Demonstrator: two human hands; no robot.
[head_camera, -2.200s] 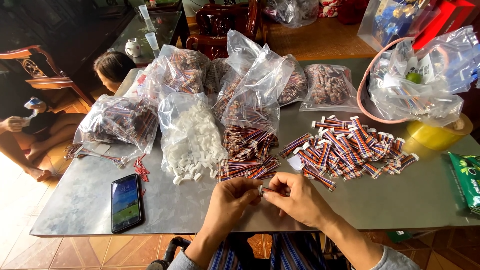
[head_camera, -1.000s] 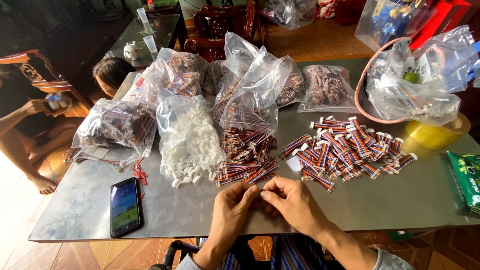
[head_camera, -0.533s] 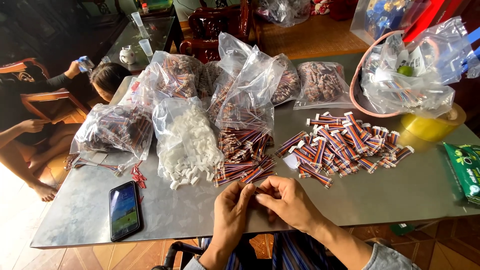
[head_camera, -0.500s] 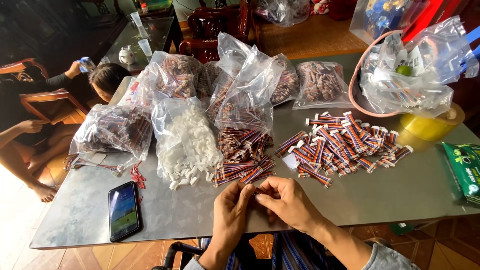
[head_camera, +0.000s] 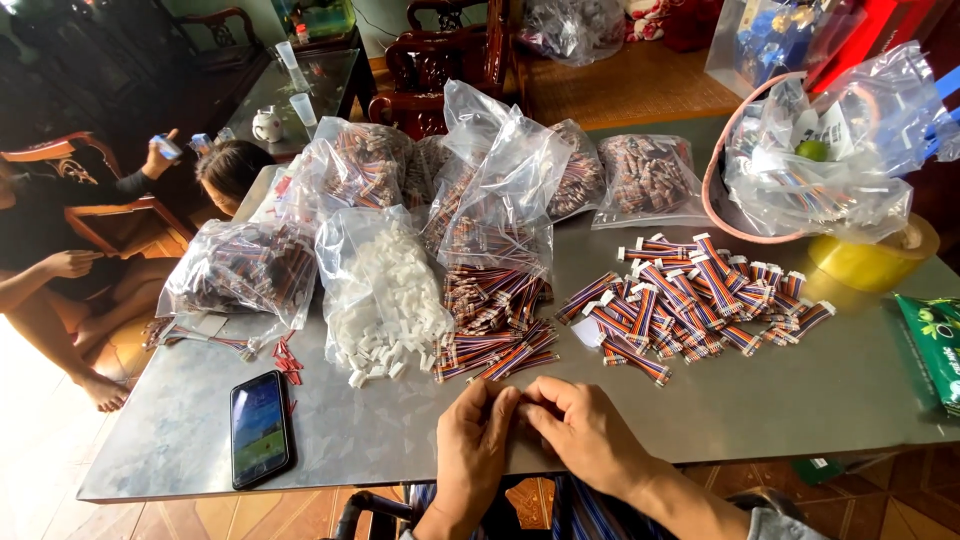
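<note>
My left hand (head_camera: 475, 440) and my right hand (head_camera: 580, 430) meet at the near edge of the grey metal table (head_camera: 790, 400), fingertips pinched together on a small part that the fingers hide. Just beyond them lies a spill of striped ribbon-cable pieces (head_camera: 495, 345) from an open clear bag (head_camera: 500, 230). A loose pile of cable pieces with white connectors (head_camera: 690, 295) lies to the right. A bag of white plastic connectors (head_camera: 385, 290) stands to the left.
A black smartphone (head_camera: 260, 428) lies at the front left. Several more clear bags of cables (head_camera: 240, 270) crowd the back. A pink basket with a plastic bag (head_camera: 820, 160), a yellow tape roll (head_camera: 870, 262) and a green packet (head_camera: 935, 345) stand right. Two people (head_camera: 60, 250) sit left.
My hands have slid closer to the table's near edge and stay pinched together. The person at the left has raised an arm holding a small bottle.
</note>
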